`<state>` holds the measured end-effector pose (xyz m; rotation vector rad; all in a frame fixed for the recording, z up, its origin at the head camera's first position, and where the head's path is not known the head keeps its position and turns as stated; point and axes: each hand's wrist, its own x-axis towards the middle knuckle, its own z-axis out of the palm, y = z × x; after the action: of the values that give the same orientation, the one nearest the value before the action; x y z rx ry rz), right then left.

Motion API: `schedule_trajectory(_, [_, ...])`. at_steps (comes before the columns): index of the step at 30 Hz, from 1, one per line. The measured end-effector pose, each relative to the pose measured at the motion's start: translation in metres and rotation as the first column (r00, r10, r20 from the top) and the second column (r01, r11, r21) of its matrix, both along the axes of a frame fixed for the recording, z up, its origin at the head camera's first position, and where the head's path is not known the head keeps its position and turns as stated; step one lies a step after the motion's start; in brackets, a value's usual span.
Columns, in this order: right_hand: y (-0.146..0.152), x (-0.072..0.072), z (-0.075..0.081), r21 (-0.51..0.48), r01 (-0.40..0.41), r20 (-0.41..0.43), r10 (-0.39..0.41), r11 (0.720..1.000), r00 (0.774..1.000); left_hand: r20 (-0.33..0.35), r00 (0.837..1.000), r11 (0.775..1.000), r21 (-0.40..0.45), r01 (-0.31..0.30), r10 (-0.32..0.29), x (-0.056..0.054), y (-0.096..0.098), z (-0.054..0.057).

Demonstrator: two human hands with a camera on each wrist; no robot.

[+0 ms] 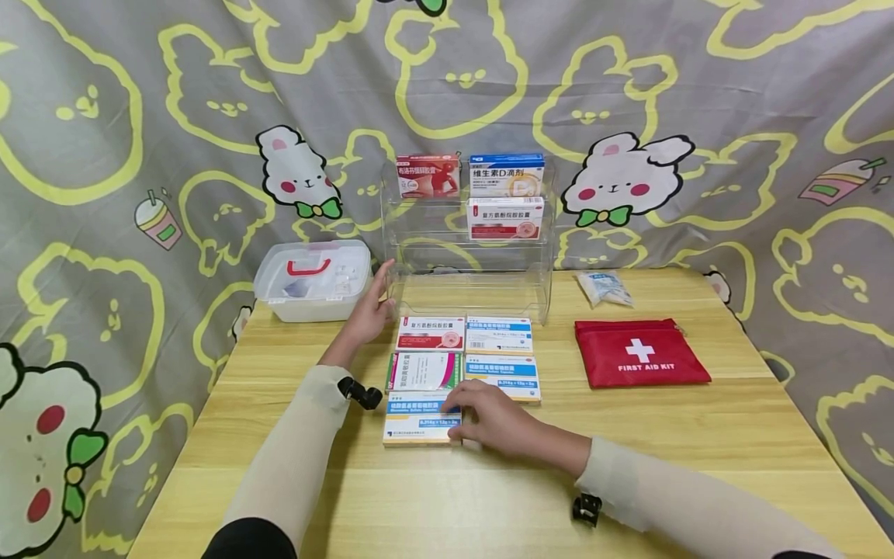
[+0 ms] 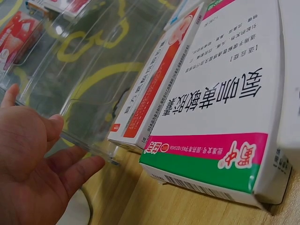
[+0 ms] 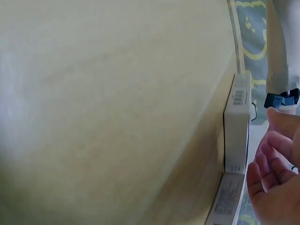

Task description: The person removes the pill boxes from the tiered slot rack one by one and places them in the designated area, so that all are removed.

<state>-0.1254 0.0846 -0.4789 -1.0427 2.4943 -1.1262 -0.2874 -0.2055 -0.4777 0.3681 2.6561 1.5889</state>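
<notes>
My left hand [image 1: 372, 312] rests at the left side of a clear tiered rack [image 1: 466, 281], its fingers fairly straight; the left wrist view shows its fingertips by the rack's edge. My right hand [image 1: 494, 418] is at the right edge of the nearest blue-and-white medicine box [image 1: 421, 419], fingers loosely bent; contact is unclear. Behind that box lie a green-and-magenta-edged capsule box [image 2: 211, 93] and a red-and-white capsule box [image 1: 431, 334]. Beside them lie two more blue-and-white boxes, a front one [image 1: 501, 374] and a rear one [image 1: 499, 335].
On the rack stand a red medicine box [image 1: 428, 177], a blue-topped vitamin D box [image 1: 506, 177] and a red-and-white box [image 1: 505, 219]. A lidded plastic container [image 1: 314, 307] is at left. At right lie a red first aid pouch [image 1: 639, 357] and a small clear packet [image 1: 604, 288].
</notes>
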Motion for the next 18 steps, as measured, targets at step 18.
schedule_trajectory(18, [0.021, -0.054, 0.032, -0.038, 0.113, -0.032, -0.114, 0.993, 0.993, 0.009, 1.0, 1.0, -0.004, -0.005, 0.005, 0.0, 0.001, 0.0])
